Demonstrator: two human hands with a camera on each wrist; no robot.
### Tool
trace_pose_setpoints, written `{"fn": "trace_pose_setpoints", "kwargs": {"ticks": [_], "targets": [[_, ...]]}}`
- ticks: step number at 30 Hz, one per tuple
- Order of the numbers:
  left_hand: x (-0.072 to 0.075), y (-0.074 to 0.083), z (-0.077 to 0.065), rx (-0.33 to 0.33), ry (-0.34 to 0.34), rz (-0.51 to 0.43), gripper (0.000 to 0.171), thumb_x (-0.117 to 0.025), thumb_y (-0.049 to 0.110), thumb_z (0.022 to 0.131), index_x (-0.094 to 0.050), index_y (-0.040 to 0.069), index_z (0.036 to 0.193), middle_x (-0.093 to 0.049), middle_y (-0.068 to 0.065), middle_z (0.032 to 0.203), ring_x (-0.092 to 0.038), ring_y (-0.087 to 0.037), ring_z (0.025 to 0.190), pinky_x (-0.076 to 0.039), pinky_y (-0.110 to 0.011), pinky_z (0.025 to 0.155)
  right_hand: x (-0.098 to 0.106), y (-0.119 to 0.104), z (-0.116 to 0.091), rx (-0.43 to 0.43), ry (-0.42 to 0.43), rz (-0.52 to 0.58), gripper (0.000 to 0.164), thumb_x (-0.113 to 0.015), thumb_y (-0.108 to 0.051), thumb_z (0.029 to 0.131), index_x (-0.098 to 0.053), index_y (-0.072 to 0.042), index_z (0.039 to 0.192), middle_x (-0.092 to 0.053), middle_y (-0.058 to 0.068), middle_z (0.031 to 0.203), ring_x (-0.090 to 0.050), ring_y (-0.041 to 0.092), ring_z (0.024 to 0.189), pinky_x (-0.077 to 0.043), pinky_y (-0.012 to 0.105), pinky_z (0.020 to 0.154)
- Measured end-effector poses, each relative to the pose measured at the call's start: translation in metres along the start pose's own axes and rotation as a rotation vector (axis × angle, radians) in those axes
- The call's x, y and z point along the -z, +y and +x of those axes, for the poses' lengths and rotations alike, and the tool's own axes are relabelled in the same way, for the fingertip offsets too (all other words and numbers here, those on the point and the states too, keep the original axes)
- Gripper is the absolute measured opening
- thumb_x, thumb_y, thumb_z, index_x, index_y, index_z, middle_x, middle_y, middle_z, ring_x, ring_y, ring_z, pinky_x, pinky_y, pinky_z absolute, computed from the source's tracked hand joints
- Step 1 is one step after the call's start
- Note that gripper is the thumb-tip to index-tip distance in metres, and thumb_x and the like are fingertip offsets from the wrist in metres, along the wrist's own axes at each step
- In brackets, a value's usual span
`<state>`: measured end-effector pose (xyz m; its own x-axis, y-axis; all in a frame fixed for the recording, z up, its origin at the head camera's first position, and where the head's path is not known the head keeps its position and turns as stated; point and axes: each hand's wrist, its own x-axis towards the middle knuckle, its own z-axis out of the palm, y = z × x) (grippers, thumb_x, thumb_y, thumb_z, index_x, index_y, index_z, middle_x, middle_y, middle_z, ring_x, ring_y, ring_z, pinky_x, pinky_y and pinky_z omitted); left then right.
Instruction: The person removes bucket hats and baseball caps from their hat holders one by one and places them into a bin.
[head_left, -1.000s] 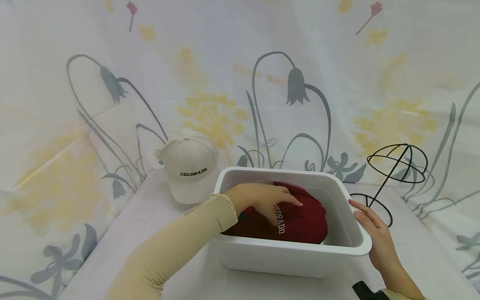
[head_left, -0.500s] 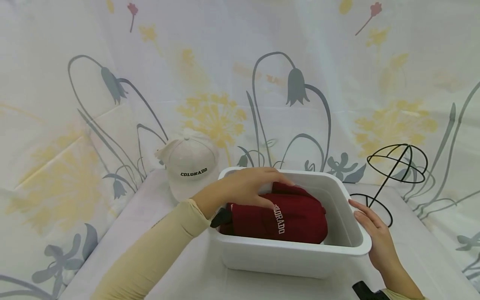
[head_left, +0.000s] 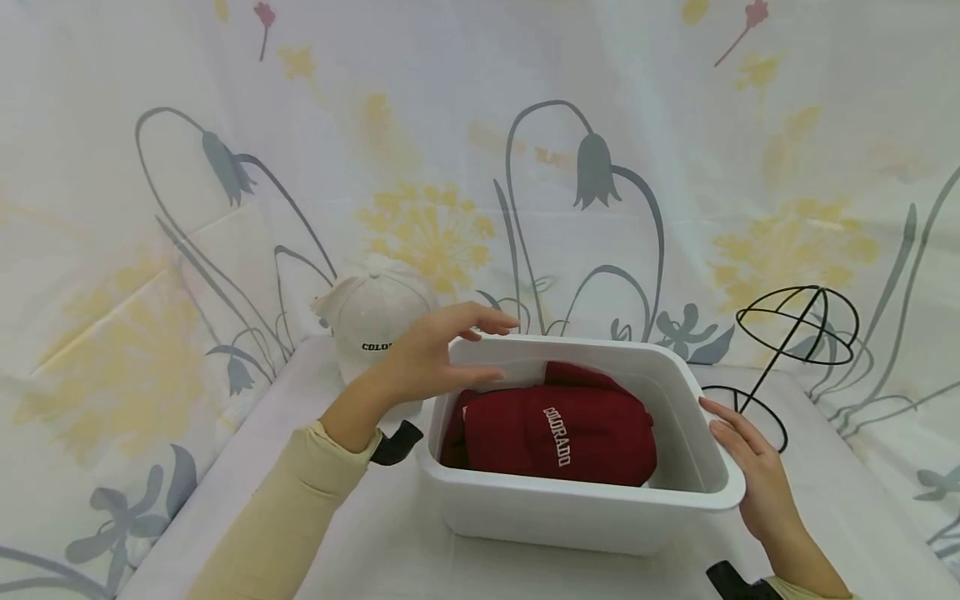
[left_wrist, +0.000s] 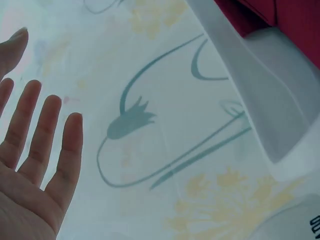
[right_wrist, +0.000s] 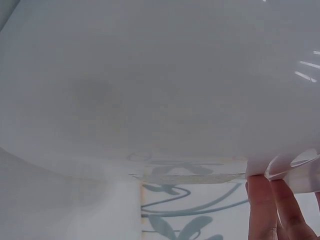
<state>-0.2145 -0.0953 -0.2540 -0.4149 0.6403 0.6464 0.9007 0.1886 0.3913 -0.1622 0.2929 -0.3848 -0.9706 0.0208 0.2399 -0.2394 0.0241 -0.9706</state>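
A dark red cap (head_left: 517, 429) with COLORADO in white letters lies inside a white plastic bin (head_left: 570, 517). Over the bin's left rim, my left hand (head_left: 427, 358) holds nothing, its thumb and fingers spread apart; the left wrist view shows the fingers (left_wrist: 67, 155) nearly straight. At the right rim, my right hand (head_left: 757, 475) holds the bin, with fingertips on the edge. From below, the right wrist view has its fingers (right_wrist: 262, 205) against the rim's underside. A cream cap (head_left: 375, 304), its COLORADO lettering partly hidden by my left hand, stands behind on the left.
A black wire stand (head_left: 780, 342) with a domed top and a ring base is behind the bin on the right. White cloth covers the table (head_left: 390, 542). A floral-print curtain (head_left: 465, 125) hangs at the back.
My left hand has come off the red cap in the bin and moved left and up past the rim, leaving the cap inside. The right hand stays at the right rim.
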Motion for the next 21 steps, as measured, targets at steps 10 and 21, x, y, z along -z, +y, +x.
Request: {"fn": "trace_pose_setpoints", "kwargs": {"ticks": [10,21], "targets": [[0.013,-0.015,-0.038,0.137,0.238,0.045,0.047,-0.08,0.003,0.07,-0.06,0.005,0.113,-0.064,-0.005,0.107,-0.061,-0.019,0.095,-0.05,-0.031,0.08,0.001,0.0,0.001,-0.002,0.01,-0.014,0.038,-0.046,-0.017,0.099,-0.048,-0.014,0.136,-0.052,-0.014,0.118,-0.057,0.001,0.097,-0.051,0.02,0.069],[0.018,-0.005,-0.069,0.31,0.514,0.108,0.036,-0.077,-0.011,0.067,-0.06,-0.008,0.099,-0.062,-0.016,0.087,-0.058,-0.013,0.082,-0.052,-0.038,0.073,0.001,-0.001,0.001,-0.017,0.008,-0.023,0.037,-0.046,-0.019,0.099,-0.048,-0.015,0.136,-0.051,-0.015,0.119,-0.057,0.001,0.097,-0.051,0.02,0.069]]}}
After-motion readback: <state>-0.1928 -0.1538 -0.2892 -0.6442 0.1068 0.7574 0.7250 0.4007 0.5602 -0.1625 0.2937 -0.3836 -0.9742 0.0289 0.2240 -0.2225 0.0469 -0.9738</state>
